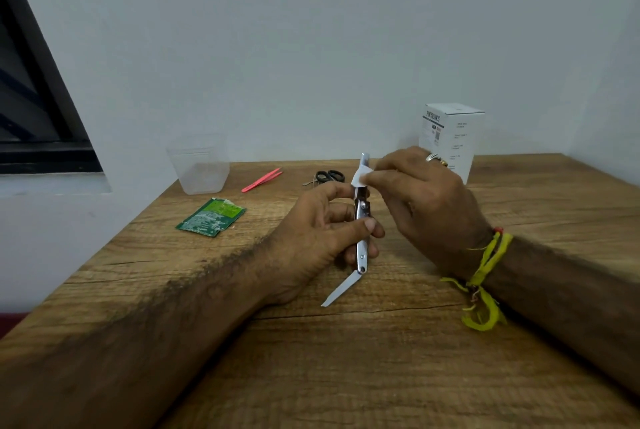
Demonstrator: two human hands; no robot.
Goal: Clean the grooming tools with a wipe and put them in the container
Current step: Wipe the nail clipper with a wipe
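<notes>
Two hands on one nail clipper, wipe pinched at its top

Both of your hands meet over the middle of the wooden table (381, 359). Your left hand (322, 234) grips the metal nail clipper (361, 221) around its body, thumb across the front and fingers curled behind, holding it nearly upright above the tabletop. A thin file blade (341, 289) swings out from its lower end, angled down and to the left. Your right hand (422, 200) pinches a small white wipe (361, 176) between thumb and fingertips and presses it against the clipper's upper part. That hand wears a ring, and a yellow thread is tied at the wrist.

Beyond your hands, black-handled scissors (329, 177) lie flat, with pink tweezers (262, 180) to their left. Further left, against the wall, stands the clear plastic container (199, 165), upright. Nearer you lies a torn green sachet (211, 217); its print is too small to read. Behind your right hand stands a white box (453, 127) with dark lettering down its side, blurred beyond reading.
</notes>
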